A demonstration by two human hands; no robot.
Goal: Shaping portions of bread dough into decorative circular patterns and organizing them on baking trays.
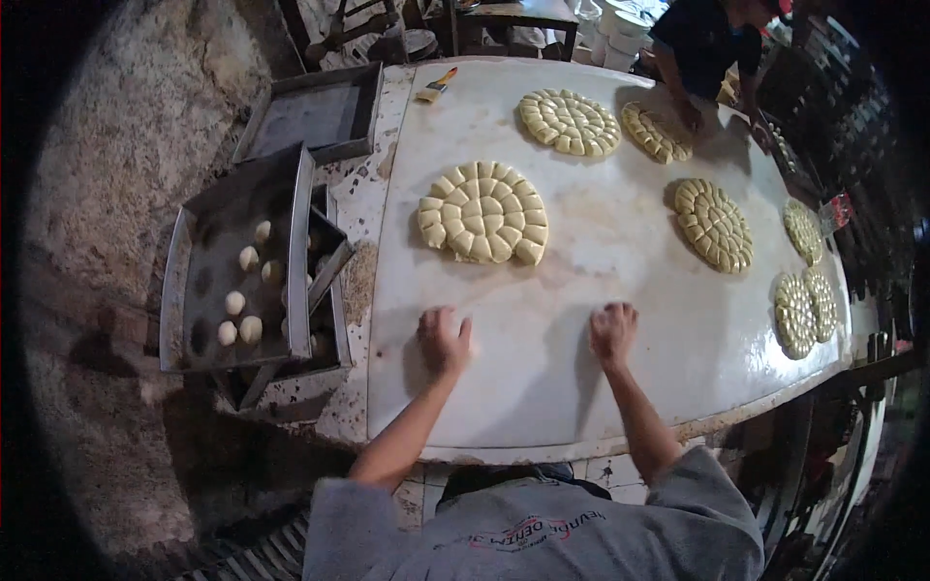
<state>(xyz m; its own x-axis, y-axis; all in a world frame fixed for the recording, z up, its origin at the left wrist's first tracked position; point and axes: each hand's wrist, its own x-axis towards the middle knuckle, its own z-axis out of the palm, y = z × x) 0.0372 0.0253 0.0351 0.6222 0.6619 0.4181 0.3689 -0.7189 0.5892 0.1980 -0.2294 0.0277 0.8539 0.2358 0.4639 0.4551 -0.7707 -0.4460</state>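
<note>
Beyond left grip (445,341); segmented dough round (482,213)

The white, slab-topped desk (518,387) looks smooth and glossy, the nearest round, pale-yellow dough wheel (482,213) matt, the grey rectangular trays (301,242) dull metal, the tan wall (136,126) rough.

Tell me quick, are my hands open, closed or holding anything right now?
Left hand: loosely curled, over the smooth white tabletop; palm hidden, so whether it holds anything cannot be told.
Right hand: curled, palm hidden; likewise cannot be told.
</note>
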